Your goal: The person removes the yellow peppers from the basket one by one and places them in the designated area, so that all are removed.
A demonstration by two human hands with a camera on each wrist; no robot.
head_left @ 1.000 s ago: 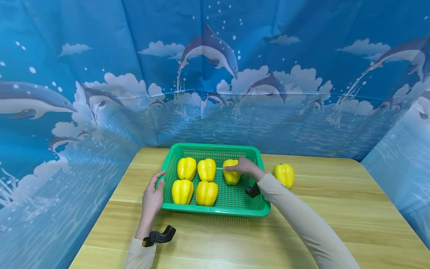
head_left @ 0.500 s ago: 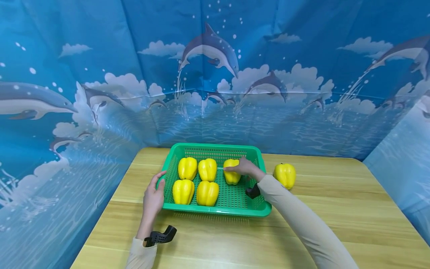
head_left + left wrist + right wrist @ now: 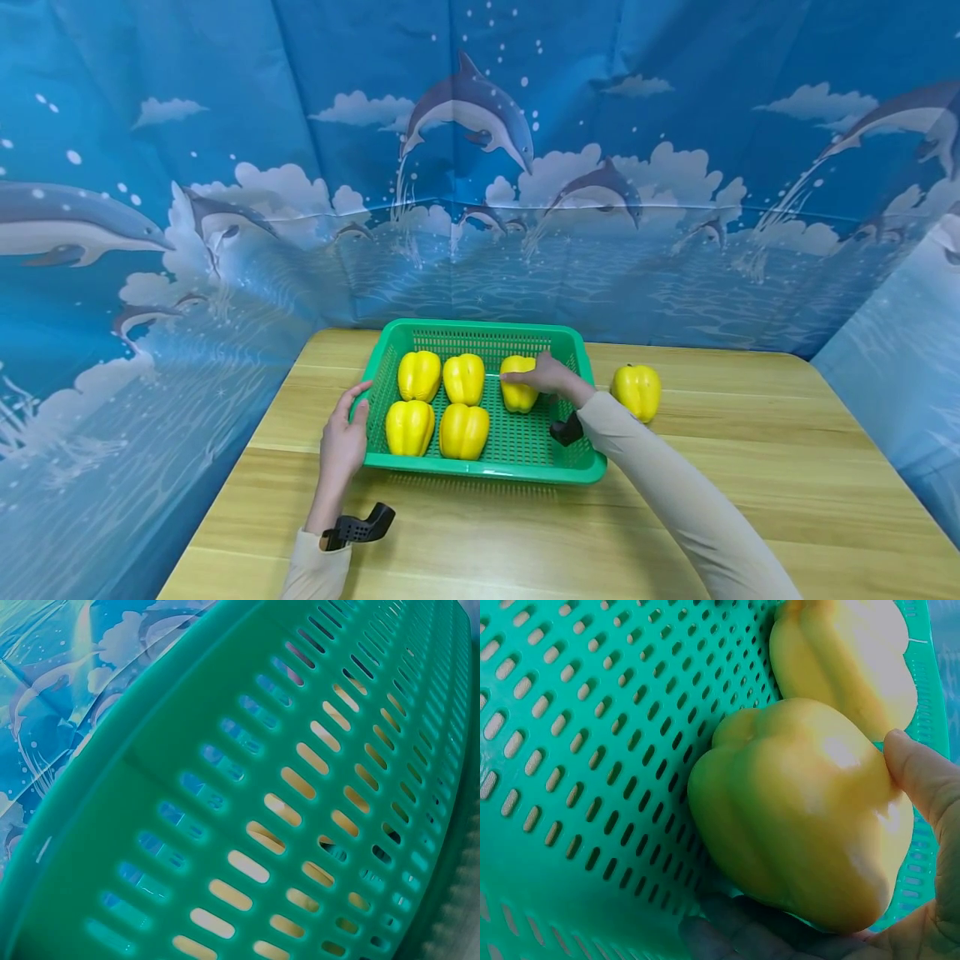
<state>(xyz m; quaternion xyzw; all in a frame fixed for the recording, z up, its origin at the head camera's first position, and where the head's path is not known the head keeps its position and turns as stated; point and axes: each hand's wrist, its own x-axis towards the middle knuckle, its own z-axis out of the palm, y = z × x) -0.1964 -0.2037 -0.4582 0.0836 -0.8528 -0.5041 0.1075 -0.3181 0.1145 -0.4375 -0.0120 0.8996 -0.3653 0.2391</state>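
Note:
A green plastic basket (image 3: 468,471) with slotted walls stands on the table. My left hand (image 3: 342,446) holds its left rim; the left wrist view shows only the basket wall (image 3: 112,802) close up, with no fingers. Inside, my right hand (image 3: 551,375) grips a yellow bell pepper (image 3: 516,396) in the right half. In the right wrist view the thumb lies along one side of this pepper (image 3: 802,817) and the fingers curl beneath the other. Several yellow bell peppers sit in two rows to the left, among them a front one (image 3: 463,432) and a back one (image 3: 463,379).
Another yellow bell pepper (image 3: 636,392) stands on the wooden table (image 3: 750,467) just right of the basket, beside my right forearm. A blue dolphin-print curtain (image 3: 465,250) rises behind the table and along both sides. Each wrist carries a black camera mount (image 3: 363,525).
The view has shifted very slightly. Both hands, the basket and the peppers keep their places, and my right hand stays on the same bell pepper.

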